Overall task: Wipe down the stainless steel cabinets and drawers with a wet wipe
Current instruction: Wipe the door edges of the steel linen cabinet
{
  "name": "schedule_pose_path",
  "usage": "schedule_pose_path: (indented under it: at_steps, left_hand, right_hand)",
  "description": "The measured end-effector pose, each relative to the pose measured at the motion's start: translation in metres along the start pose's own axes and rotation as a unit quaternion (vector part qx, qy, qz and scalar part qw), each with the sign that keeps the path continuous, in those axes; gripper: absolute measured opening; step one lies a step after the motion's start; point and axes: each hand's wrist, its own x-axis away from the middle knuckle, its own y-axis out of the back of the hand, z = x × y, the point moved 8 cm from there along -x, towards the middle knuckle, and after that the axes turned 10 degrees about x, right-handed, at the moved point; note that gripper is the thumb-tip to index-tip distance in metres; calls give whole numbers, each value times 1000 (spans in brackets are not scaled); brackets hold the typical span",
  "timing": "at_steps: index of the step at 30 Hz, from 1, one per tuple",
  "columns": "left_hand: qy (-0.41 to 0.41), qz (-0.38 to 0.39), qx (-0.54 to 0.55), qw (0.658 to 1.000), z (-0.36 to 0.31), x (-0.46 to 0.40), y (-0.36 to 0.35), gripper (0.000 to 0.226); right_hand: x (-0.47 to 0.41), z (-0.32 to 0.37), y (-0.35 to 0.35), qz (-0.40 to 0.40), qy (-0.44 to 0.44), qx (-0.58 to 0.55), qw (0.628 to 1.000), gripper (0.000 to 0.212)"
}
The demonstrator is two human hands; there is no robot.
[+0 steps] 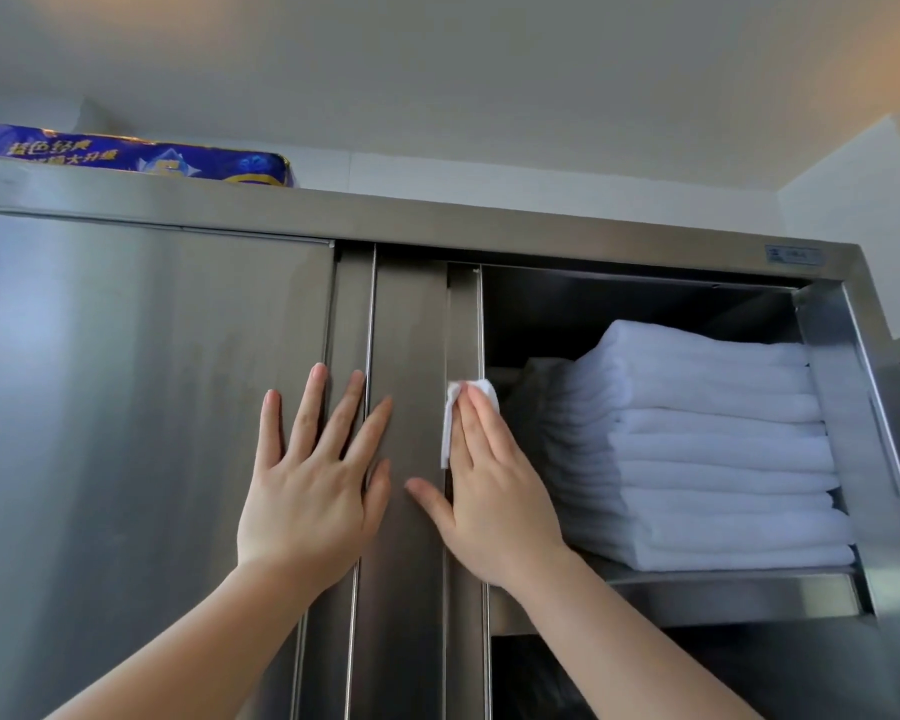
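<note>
A tall stainless steel cabinet [126, 381] with sliding doors fills the view. My left hand [313, 475] lies flat with spread fingers across the overlap of the left door and the inner door [409, 356]. My right hand [494, 491] presses a white wet wipe [450, 423] with straight fingers against the right edge of the inner door, thumb stretched out to the left. The wipe shows above and left of the fingers; the rest is hidden under the hand.
The cabinet's right side stands open, showing a stack of folded white towels [707, 449] on a steel shelf [723, 595]. A blue printed package [141, 158] lies on the cabinet top, just below the ceiling. A white wall is at the right.
</note>
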Motion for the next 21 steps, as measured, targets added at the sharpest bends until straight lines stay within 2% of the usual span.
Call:
schedule_pose_path:
  at_steps: [8,14,17,21]
  left_hand:
    - [-2,-9,2,1000,0,0,0,55]
    - [-1,-14,0,1000,1,1,-1,56]
    - [-1,-9,-6,1000,1,1,0,56]
    - [-2,-12,-2,1000,0,1,-1,56]
  right_hand:
    - [-72,-18,24,24,-6,73,997,94]
    - [-1,1,5,6,-15,16,1000,90]
    - [38,11,-9,41,-4,10,999,91]
    - [17,4,0,31,-1,14,999,88]
